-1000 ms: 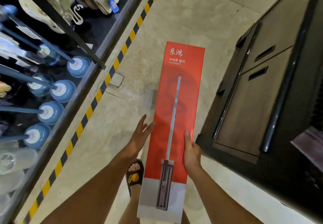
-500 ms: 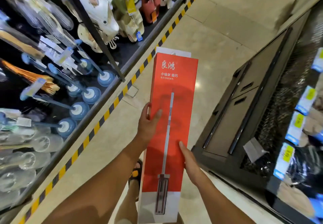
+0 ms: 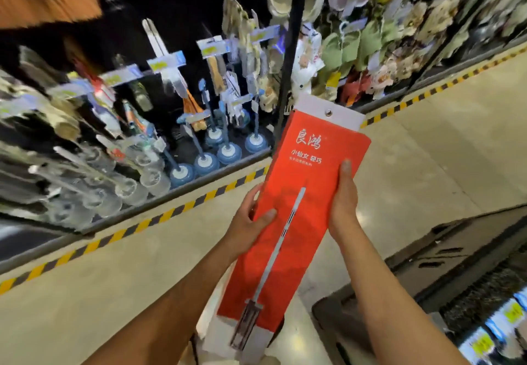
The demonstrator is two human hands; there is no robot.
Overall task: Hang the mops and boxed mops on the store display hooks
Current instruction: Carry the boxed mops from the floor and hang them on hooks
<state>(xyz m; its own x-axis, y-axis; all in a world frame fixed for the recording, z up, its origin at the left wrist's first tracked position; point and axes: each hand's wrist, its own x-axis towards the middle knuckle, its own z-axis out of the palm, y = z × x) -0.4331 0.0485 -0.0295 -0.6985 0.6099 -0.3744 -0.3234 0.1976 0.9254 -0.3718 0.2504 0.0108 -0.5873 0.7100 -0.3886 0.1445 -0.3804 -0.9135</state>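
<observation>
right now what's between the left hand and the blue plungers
In the head view, a strip of bare floor and the yellow-black striped tape lie between the left hand and the blue plungers.

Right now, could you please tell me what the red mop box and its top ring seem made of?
The red mop box looks like printed cardboard, smooth and faintly glossy: flat panels, folded edges. The ring seems a metal eyelet, grey and shiny, though blur leaves that open.

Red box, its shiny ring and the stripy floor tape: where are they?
red box (image 3: pixel 313 176), head view, on its red front, under the white writing.
shiny ring (image 3: pixel 328 113), head view, in the box's white top flap.
stripy floor tape (image 3: pixel 165 215), head view, on the stripe below the shelf.
</observation>
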